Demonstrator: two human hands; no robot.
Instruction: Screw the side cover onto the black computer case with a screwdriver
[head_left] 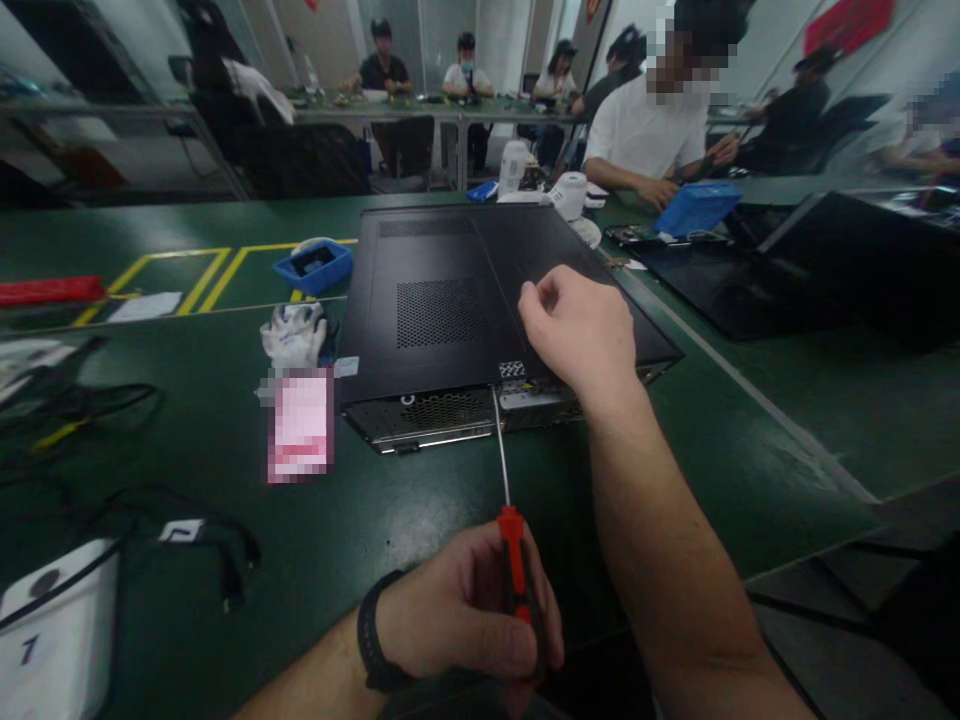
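A black desktop computer case (517, 290) lies flat on the green table, its metal rear panel (450, 408) facing me. In my left hand (465, 600) is a screwdriver (513, 550) with a red and black handle, gripped from below. Its long shaft points away from me, and the tip meets the top edge of the rear panel. My right hand (581, 325) rests on the case lid near the right rear corner, fingers curled in. Whatever those fingers may hold is hidden.
Left of the case are white work gloves (294, 335), a pink-edged card (301, 425) and a blue bin (313, 265). Black cables (225, 550) and a white device (60, 630) lie nearer left. Dark panels (750, 270) stand right. A person in white (645, 130) sits opposite.
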